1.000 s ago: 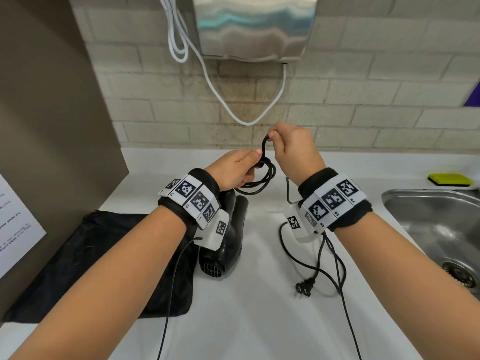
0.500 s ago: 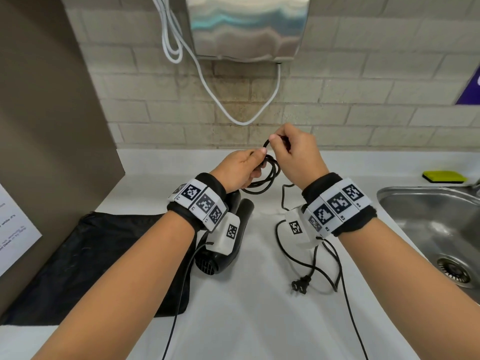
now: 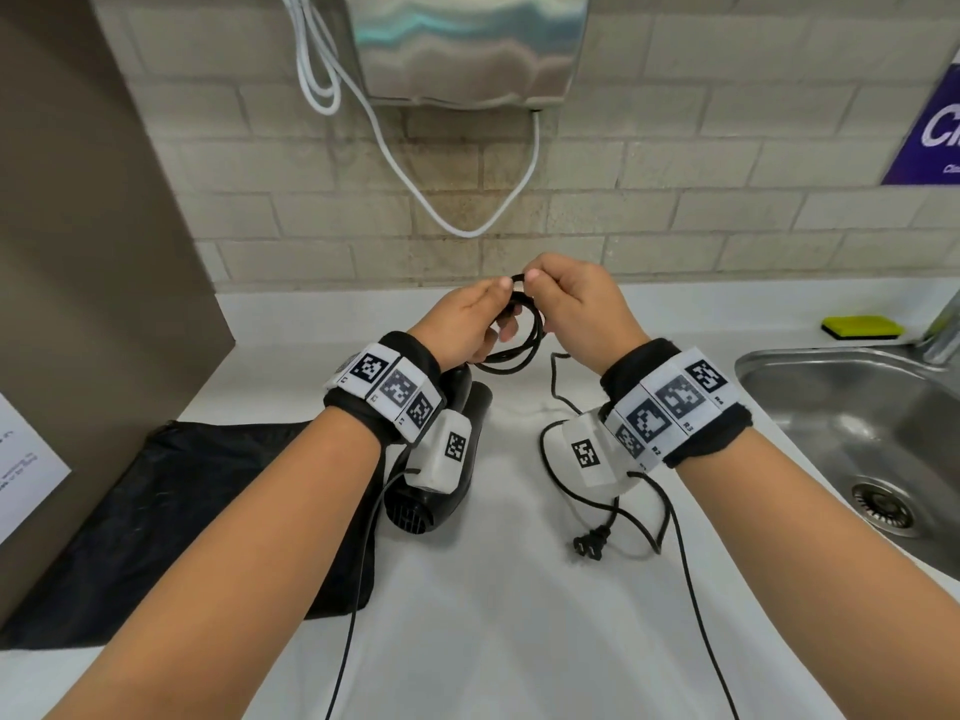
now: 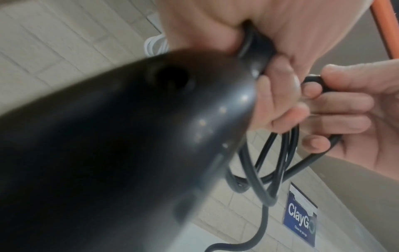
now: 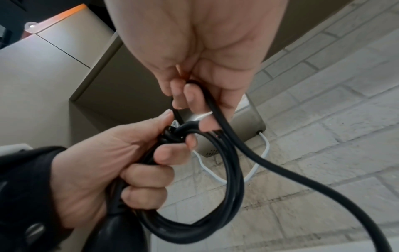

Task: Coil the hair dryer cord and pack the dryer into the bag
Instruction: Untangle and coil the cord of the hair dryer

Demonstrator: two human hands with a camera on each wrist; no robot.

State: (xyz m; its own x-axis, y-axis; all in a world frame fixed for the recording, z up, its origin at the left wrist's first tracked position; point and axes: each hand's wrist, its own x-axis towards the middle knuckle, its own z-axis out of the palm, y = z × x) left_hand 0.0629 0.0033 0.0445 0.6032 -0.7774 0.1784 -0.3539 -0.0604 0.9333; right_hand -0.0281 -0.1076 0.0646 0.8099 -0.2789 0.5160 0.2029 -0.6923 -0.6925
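Note:
A black hair dryer (image 3: 441, 470) hangs tilted over the white counter, under my left wrist; its handle end fills the left wrist view (image 4: 129, 136). My left hand (image 3: 475, 319) grips the coiled loops of its black cord (image 3: 511, 350) at the handle end (image 5: 164, 136). Close beside it, my right hand (image 3: 566, 304) pinches a further stretch of cord (image 5: 215, 109) between thumb and fingers above the coil. The loose rest of the cord trails down to the plug (image 3: 592, 544) lying on the counter. A black bag (image 3: 171, 517) lies flat at the left.
A steel sink (image 3: 857, 423) is sunk into the counter at the right, with a yellow sponge (image 3: 862, 327) behind it. A steel wall dryer (image 3: 467, 44) with a white cable (image 3: 415, 184) hangs on the brick wall. A brown panel (image 3: 78, 252) stands on the left.
My right hand has come down and left with its stretch of cord, closing on the left hand's coil. The view has shifted slightly; the dryer and plug have hardly moved.

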